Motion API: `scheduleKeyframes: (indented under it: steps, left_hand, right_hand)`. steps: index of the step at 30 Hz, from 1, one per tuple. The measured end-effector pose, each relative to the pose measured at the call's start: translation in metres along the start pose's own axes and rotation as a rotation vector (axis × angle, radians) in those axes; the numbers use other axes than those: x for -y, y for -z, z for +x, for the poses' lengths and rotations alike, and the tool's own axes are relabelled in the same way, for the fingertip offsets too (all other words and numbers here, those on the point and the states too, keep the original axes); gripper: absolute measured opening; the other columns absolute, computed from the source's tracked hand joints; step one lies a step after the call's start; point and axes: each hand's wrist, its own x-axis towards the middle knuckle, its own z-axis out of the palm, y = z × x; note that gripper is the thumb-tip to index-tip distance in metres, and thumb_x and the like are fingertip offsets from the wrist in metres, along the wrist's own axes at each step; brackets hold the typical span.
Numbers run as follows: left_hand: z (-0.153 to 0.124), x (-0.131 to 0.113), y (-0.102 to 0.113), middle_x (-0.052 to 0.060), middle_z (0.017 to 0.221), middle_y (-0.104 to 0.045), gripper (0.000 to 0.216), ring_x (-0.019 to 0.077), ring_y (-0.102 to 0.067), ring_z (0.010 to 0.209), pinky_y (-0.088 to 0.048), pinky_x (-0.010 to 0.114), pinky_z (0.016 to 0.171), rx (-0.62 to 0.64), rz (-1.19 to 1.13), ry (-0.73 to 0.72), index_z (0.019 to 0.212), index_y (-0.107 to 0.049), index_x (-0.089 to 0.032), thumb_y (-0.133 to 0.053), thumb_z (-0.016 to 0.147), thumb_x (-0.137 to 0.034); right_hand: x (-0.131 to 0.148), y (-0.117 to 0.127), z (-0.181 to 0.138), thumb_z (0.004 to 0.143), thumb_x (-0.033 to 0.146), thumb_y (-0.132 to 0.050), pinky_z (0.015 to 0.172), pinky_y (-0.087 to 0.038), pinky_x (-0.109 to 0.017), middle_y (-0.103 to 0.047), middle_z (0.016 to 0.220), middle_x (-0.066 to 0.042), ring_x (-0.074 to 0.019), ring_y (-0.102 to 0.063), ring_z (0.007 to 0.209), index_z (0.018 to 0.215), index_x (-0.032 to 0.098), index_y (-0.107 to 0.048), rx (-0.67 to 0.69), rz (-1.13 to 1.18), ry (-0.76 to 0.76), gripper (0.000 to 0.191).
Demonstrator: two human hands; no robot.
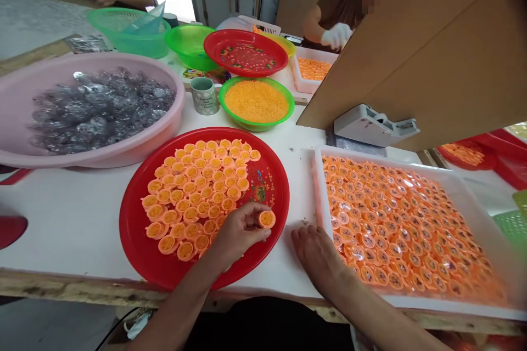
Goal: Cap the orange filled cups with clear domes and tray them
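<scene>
My left hand (240,228) is over the right side of a red round tray (135,252), closed on a small orange round case (267,219) between thumb and fingers. The case's open face shows yellow-orange filling. Many like it, orange cases (201,181) with yellow bits inside, lie across the tray. My right hand (316,255) rests on the white table, its fingers curled down and together; whatever they hold, if anything, is hidden. Beside it stands a white bin (323,197) full of orange cases with printed, shiny tops (395,230).
A pink tub (173,126) of clear plastic pieces stands left. Behind the tray are a green bowl (230,115) of yellow-orange bits, a mug (205,96) and a red tray (247,52). A cardboard panel (403,55) and white device (370,126) stand right. Two people sit opposite.
</scene>
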Motion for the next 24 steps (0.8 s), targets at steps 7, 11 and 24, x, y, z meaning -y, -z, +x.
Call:
scheduleKeyframes:
  steps: [7, 11, 24]
  left_hand:
    - [0.000, -0.007, 0.000, 0.005, 0.113, -0.070, 0.033, 0.0236, -0.063, 0.106, -0.052, 0.034, 0.089, 0.022, 0.113, -0.063, 0.110, -0.067, -0.023, -0.063, 0.077, -0.020]
    - [-0.001, -0.011, 0.004, 0.005, 0.104, -0.071, 0.026, 0.0228, -0.065, 0.100, -0.053, 0.034, 0.087, 0.001, 0.094, -0.020, 0.103, -0.065, -0.021, -0.066, 0.077, -0.024]
    - [-0.005, -0.021, -0.008, 0.005, 0.098, -0.072, 0.025, 0.0225, -0.065, 0.095, -0.054, 0.032, 0.082, 0.011, -0.031, 0.104, 0.098, -0.066, -0.018, -0.072, 0.074, -0.024]
  right_hand:
    - [0.008, -0.001, 0.012, 0.077, -0.010, -0.041, 0.072, -0.053, -0.043, -0.068, 0.096, -0.023, -0.0313, -0.066, 0.087, 0.103, 0.004, -0.067, -0.009, 0.136, -0.056, 0.039]
    - [-0.020, 0.004, -0.001, 0.069, -0.010, -0.047, 0.075, -0.051, -0.027, -0.072, 0.095, -0.008, -0.0184, -0.067, 0.085, 0.100, 0.016, -0.069, -0.014, 0.296, 0.088, 0.046]
    - [-0.013, -0.021, -0.009, 0.068, -0.008, -0.055, 0.112, -0.020, -0.061, -0.066, 0.116, -0.020, -0.0414, -0.044, 0.127, 0.105, 0.011, -0.069, -0.179, 0.170, 0.011, 0.044]
